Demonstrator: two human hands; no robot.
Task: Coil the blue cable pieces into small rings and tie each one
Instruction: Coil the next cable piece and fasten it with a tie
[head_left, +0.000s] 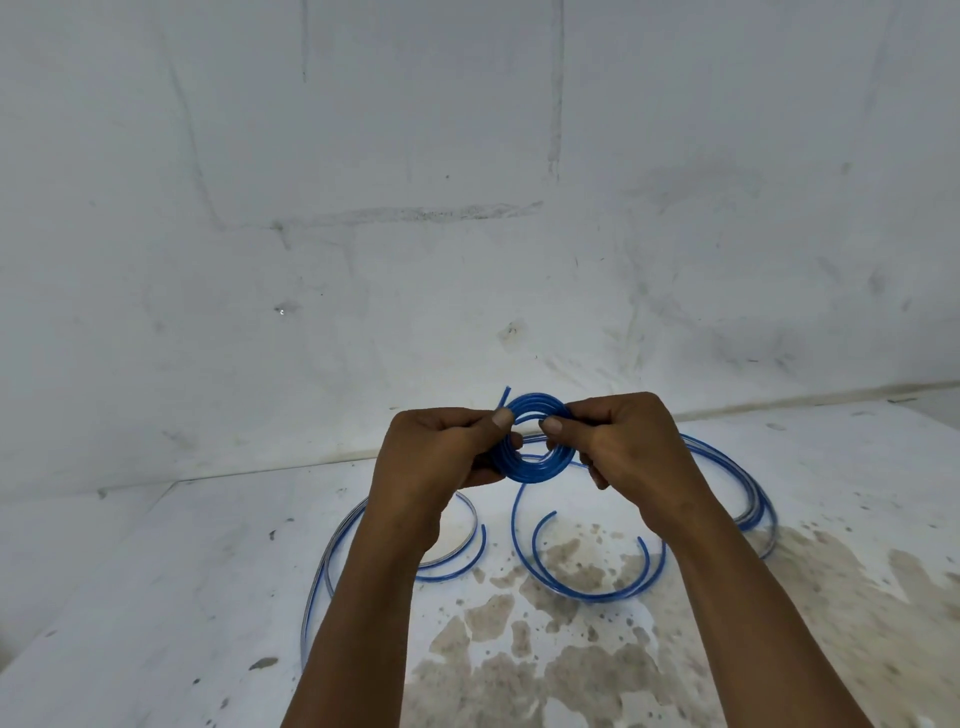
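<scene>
Both hands up above the white floor (156, 597), holding a small blue cable coil (535, 441) between them. Left hand (441, 457) pinches the coil's left side, thumb on top; right hand (623, 447) pinches the right side. Short cable tip pokes up at the coil's top left. Loose blue cable pieces (587, 587) lie curved on the floor below, over brown stains (519, 665). Scuffed white wall (415, 182) behind.
</scene>
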